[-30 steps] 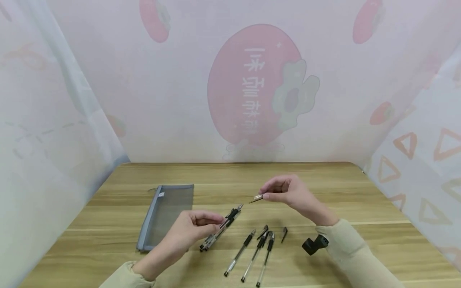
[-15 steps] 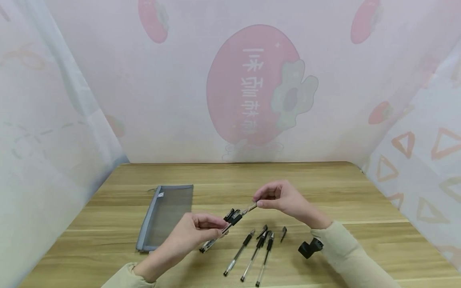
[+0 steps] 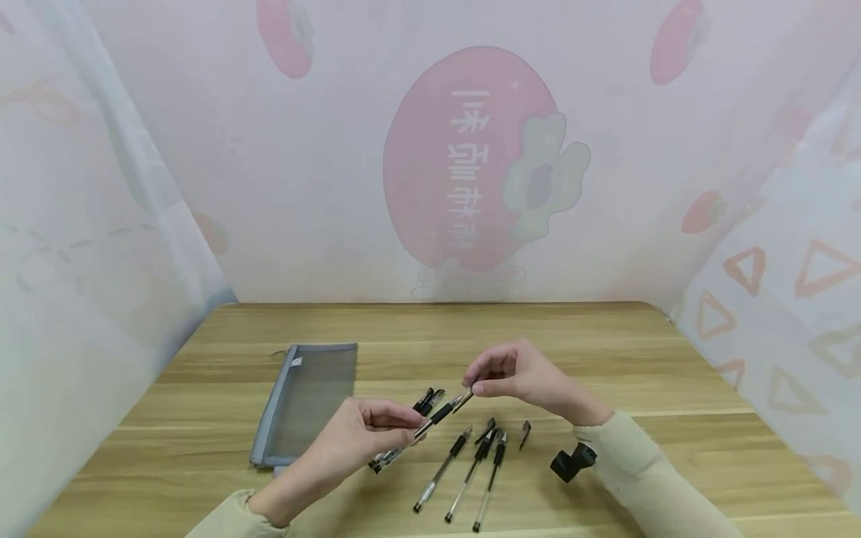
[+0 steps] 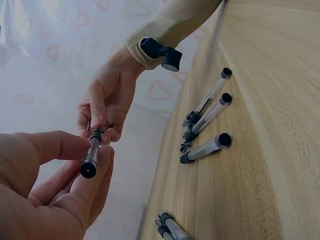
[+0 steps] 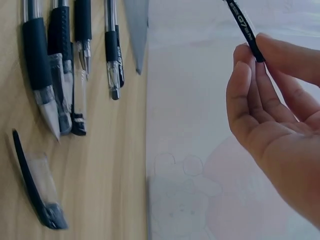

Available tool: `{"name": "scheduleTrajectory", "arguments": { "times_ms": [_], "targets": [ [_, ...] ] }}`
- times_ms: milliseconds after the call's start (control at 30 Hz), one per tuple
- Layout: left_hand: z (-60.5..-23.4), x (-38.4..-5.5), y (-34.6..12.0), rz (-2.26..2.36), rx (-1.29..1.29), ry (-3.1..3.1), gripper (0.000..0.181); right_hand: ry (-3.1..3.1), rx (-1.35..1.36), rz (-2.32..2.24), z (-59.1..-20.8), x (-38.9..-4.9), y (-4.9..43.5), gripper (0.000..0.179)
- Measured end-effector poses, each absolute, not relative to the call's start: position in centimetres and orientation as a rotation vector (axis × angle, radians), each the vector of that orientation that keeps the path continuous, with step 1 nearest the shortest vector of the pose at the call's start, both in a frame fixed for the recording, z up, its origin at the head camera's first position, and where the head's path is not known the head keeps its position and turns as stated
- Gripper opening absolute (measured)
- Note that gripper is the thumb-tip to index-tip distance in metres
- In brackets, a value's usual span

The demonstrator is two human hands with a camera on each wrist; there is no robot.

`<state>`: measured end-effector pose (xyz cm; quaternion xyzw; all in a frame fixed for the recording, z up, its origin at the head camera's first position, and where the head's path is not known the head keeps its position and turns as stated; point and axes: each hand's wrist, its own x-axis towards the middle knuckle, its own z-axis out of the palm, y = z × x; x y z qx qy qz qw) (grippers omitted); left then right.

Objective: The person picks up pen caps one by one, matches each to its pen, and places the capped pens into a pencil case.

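Note:
My left hand (image 3: 363, 432) pinches a clear gel pen (image 3: 444, 412) with a black grip, its tip pointing up and right. In the left wrist view the black end of this pen (image 4: 88, 168) faces the camera between thumb and fingers. My right hand (image 3: 525, 379) pinches a clear pen cap (image 3: 464, 399) with a black clip between thumb and fingertips, right at the pen's tip. White lettering shows on the clip of the cap (image 5: 243, 25) in the right wrist view. Capped pens (image 3: 424, 403) lie on the table behind the left hand, partly hidden by it.
Three uncapped pens (image 3: 440, 478) lie side by side at the front middle of the wooden table (image 3: 605, 336). A loose cap (image 3: 525, 434) is right of them, with more caps by their tips. A grey mesh zip pouch (image 3: 316, 396) lies flat at left.
The right hand has come left and down, bringing the cap to the pen's tip. The left hand has lifted the pen apart from the capped pens, which now lie behind it.

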<state>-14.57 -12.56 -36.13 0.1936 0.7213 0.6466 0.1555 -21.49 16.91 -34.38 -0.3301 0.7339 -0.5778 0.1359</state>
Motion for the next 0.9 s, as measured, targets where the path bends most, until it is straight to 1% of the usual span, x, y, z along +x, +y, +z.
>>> {"name": "scheduleTrajectory", "arguments": {
  "times_ms": [333,667,900],
  "targets": [
    [-35.7,-14.5,-12.2,1.875,0.58,1.991,0.028,2.015,-1.063,-1.62,-35.2,-21.3,16.3,0.017],
    [-35.5,-15.2,-11.5,1.85,0.596,2.004,0.029,2.089,-0.873,-1.724,-35.2,-20.4,16.5,0.018],
    [-35.8,-15.7,-10.9,1.781,0.642,2.077,0.028,2.082,-0.8,-1.73,-35.3,-19.5,16.7,0.025]
  ]
}}
